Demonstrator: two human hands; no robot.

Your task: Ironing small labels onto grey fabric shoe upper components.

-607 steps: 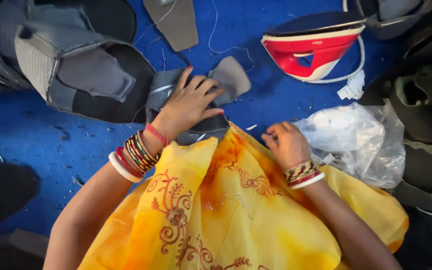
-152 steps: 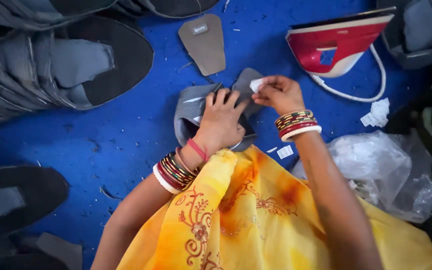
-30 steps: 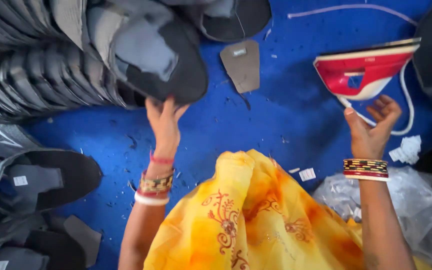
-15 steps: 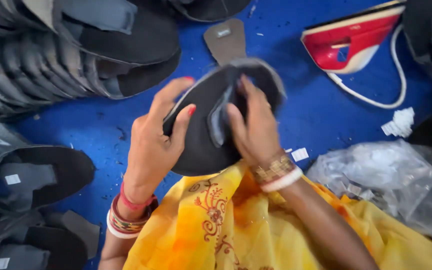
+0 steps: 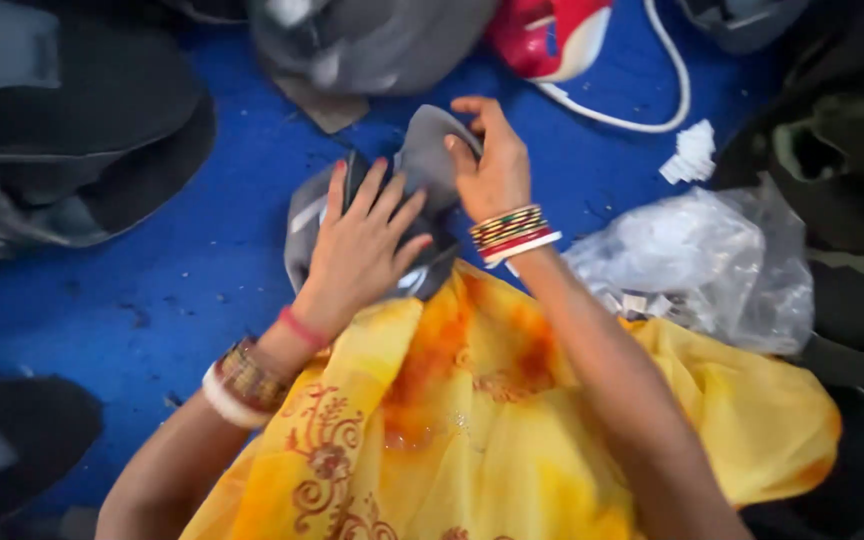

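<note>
Now, from the head camera, the grey and black shoe upper (image 5: 422,165) lies on the blue mat (image 5: 202,270) just above the yellow-clad lap (image 5: 472,420), no longer lifted between both palms as half a second ago. The left hand (image 5: 362,245) lies flat on it, fingers spread, pressing it down. The right hand (image 5: 492,160) pinches its grey edge at one o'clock. A red iron (image 5: 552,30) sits at twelve, a clear plastic bag (image 5: 692,250) at three, stacked uppers (image 5: 62,130) at ten.
</note>
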